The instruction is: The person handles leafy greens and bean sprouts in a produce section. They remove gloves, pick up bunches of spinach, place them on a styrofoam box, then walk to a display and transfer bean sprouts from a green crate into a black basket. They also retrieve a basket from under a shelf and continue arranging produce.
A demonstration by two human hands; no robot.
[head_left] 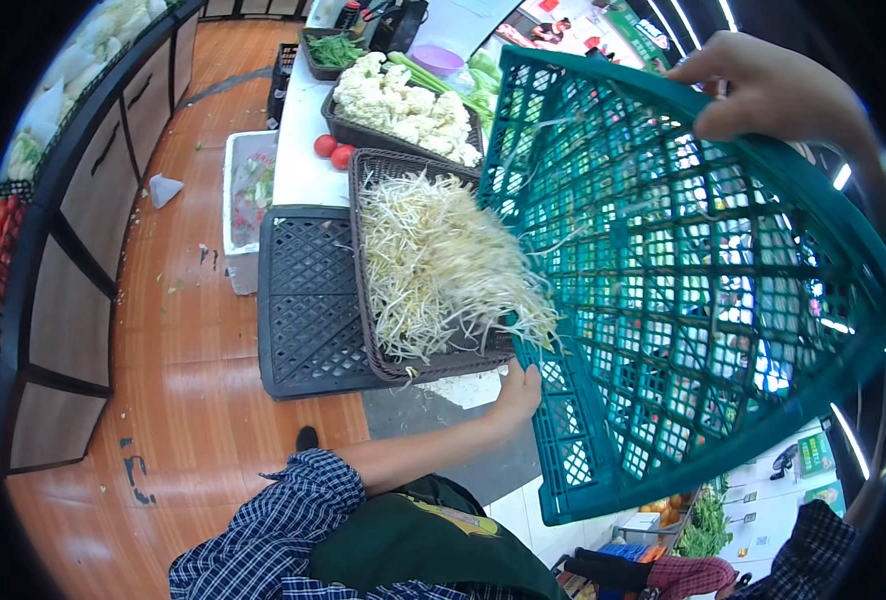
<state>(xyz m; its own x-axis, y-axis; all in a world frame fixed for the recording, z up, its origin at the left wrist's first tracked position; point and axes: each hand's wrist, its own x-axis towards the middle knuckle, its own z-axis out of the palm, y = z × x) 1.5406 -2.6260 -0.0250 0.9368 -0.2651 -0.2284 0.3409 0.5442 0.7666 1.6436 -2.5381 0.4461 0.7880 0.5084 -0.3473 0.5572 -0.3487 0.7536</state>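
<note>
A green plastic mesh crate (615,247) is tipped up on its side, its opening facing a dark woven basket (443,367). My right hand (758,86) grips the crate's upper rim. Low on the crate, near the basket's corner, my left hand (519,394) holds its lower edge. Bean sprouts (413,255) fill much of the basket, and a blurred clump spans from the crate's edge into it. A few single sprouts cling to the mesh. The basket rests partly on a black plastic crate (311,300).
Behind stand a basket of cauliflower (405,105), two tomatoes (334,150) and a basket of green herbs (334,51) on a white counter (311,184). A white foam box (251,247) stands on the floor. Vegetable display cabinets (75,285) line the left; a person (683,576) is at lower right.
</note>
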